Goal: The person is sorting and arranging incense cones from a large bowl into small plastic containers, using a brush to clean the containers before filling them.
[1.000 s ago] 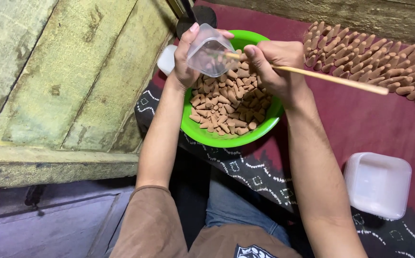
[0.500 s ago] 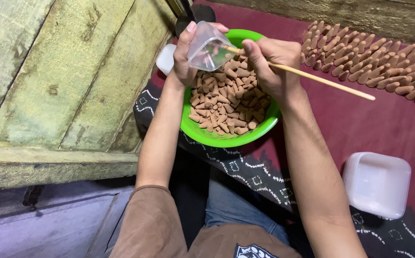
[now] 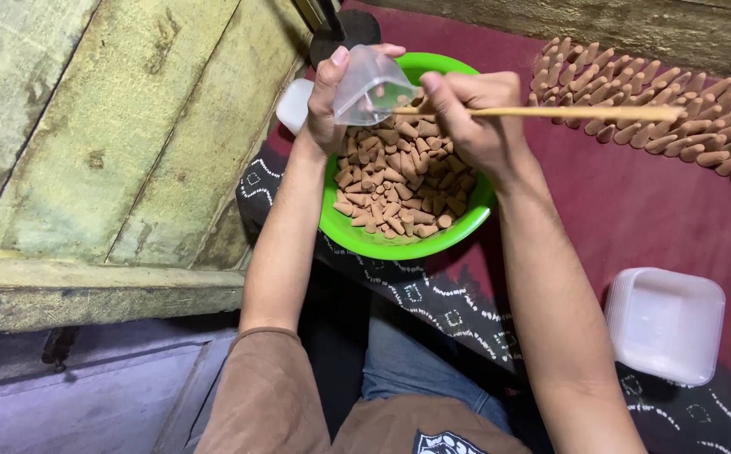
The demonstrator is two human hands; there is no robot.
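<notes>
**Poking a stick into a clear cup over a bowl of cones**

Left hand (image 3: pixel 332 101) curled tight around a small clear plastic cup (image 3: pixel 369 84), tipped on its side, mouth facing 3 o'clock. Right hand (image 3: pixel 466 118) pinched shut on a thin wooden stick (image 3: pixel 550 112), lying almost flat, one tip pushed into the cup's mouth, the other end pointing to 3 o'clock. Both hands up at 12 o'clock, close together, right over the bowl.

Just under the hands, a bright green bowl (image 3: pixel 399 245), full of little brown cones (image 3: pixel 395 189) piled every which way. Bowl resting on a dark red cloth (image 3: pixel 634 227) with a black and white patterned edge.

At 2 o'clock from the bowl, many more brown cones in rows (image 3: pixel 676 109) on the cloth, well apart from the bowl. At 4 o'clock, a stack of white square tubs (image 3: pixel 666 324). At 11 o'clock, just beside the bowl's rim and behind the left wrist, a small white tub (image 3: pixel 294 105), partly hidden. At 9 o'clock, old greenish wooden boards (image 3: pixel 88 151). At 6 o'clock, brown sleeve (image 3: pixel 264 395) and blue jeans (image 3: pixel 407 370).
</notes>
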